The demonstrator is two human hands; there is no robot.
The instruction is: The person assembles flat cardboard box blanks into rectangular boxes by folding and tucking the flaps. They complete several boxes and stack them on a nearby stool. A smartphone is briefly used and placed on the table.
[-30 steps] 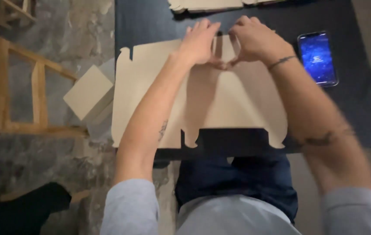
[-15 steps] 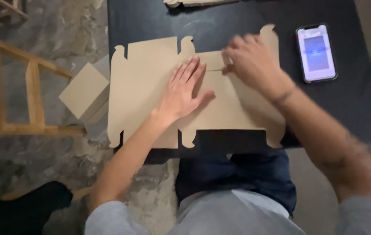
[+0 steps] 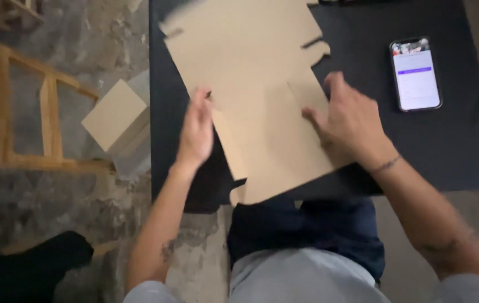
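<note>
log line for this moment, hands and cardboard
left hand: on cardboard flap edge | right hand: flat on cardboard | table: phone lit | floor: box
</note>
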